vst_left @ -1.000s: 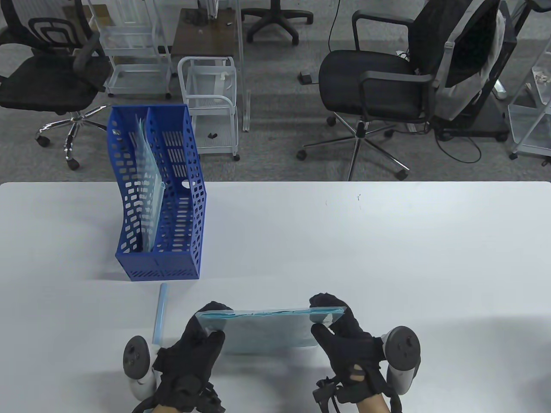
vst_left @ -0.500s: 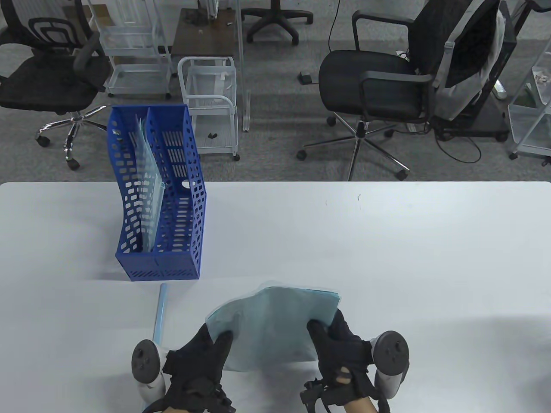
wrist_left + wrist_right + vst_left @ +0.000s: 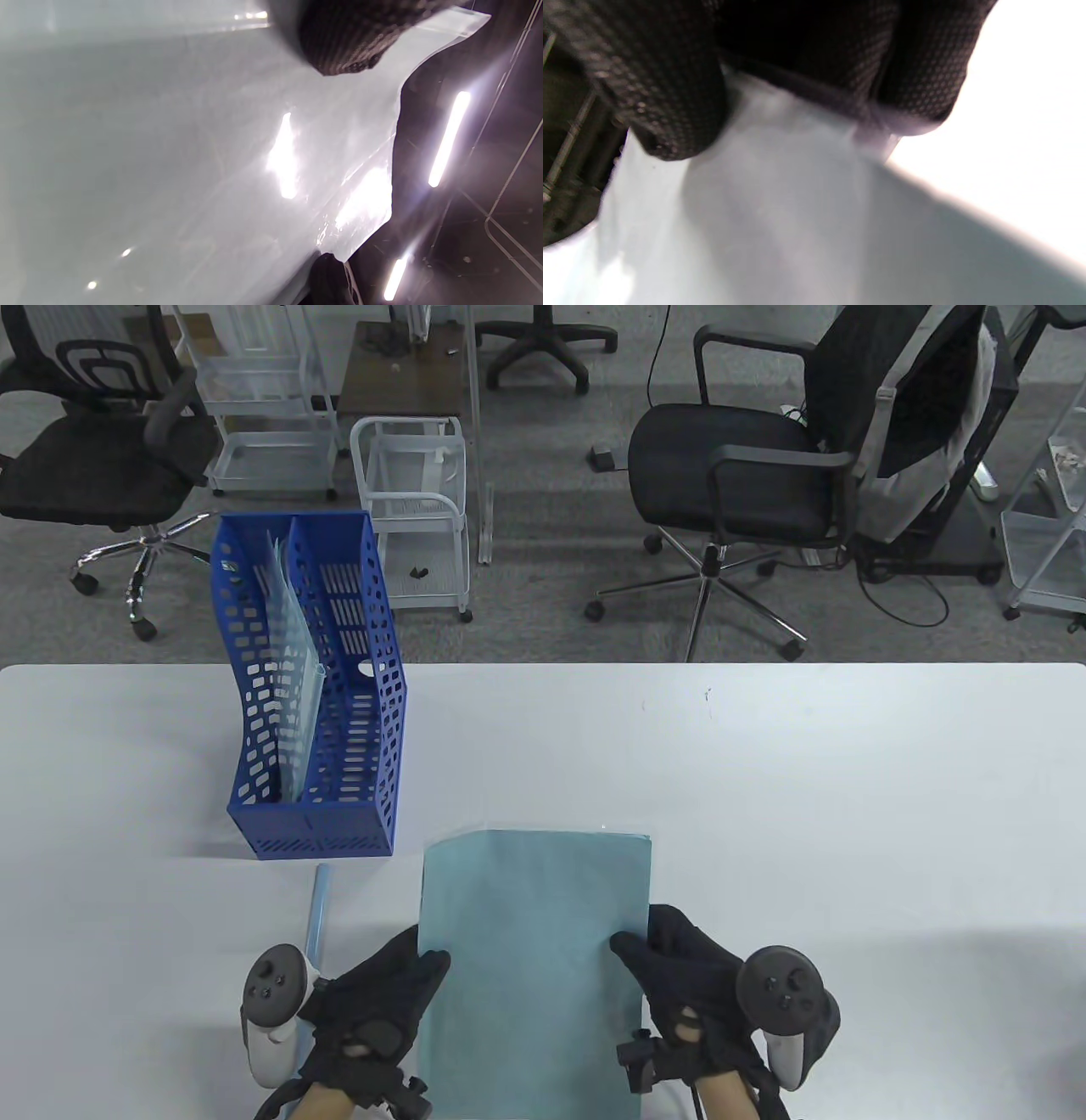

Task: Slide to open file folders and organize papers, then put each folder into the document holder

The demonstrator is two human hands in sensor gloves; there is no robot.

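Note:
A clear file folder with pale teal papers (image 3: 534,950) lies flat near the table's front edge, long side pointing away from me. My left hand (image 3: 386,1001) grips its left edge and my right hand (image 3: 679,976) grips its right edge, thumbs on top. Close up, the folder (image 3: 212,169) shows as a shiny grey sheet under a gloved fingertip (image 3: 339,46), and the right fingers (image 3: 670,93) pinch its edge (image 3: 780,212). A light blue slide bar (image 3: 316,920) lies left of the folder. The blue document holder (image 3: 310,814) stands at back left with one folder (image 3: 293,661) in its left slot.
The white table (image 3: 806,814) stretches bare to the right and behind the folder. Beyond its far edge stand office chairs (image 3: 747,475) and white wire carts (image 3: 416,509) on the floor.
The folder stood on edge between both hands a second ago, then tipped over away from me. It now lies flat, with both hands drawn back slightly toward the front edge.

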